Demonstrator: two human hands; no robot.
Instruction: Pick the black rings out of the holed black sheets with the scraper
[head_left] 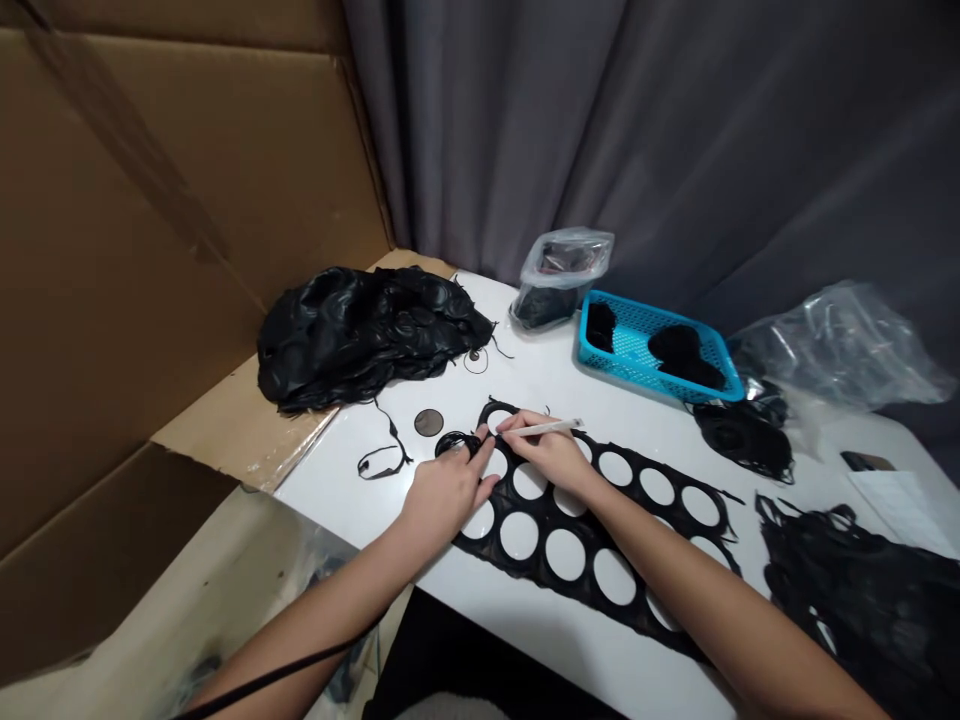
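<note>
A black sheet (541, 530) with rows of round holes lies flat on the white table, and the white tabletop shows through the holes. My left hand (446, 490) rests on the sheet's left end with fingers stretched out. Beside its fingertips are some thin black rings (454, 440). A slim white pen-like tool (551, 427) is held in my right hand (553, 455), which is closed around it over the sheet's upper left holes. The tool's tip is hidden by my fingers. A dark round disc (428, 423) lies just left of the sheet.
At the back left is a heap of black sheets (360, 335) beside a cardboard wall (187, 150). A plastic bag (566, 262) and a blue basket (634, 375) with black pieces stand behind. Black scraps (855, 580) lie at the right, near white paper (900, 505).
</note>
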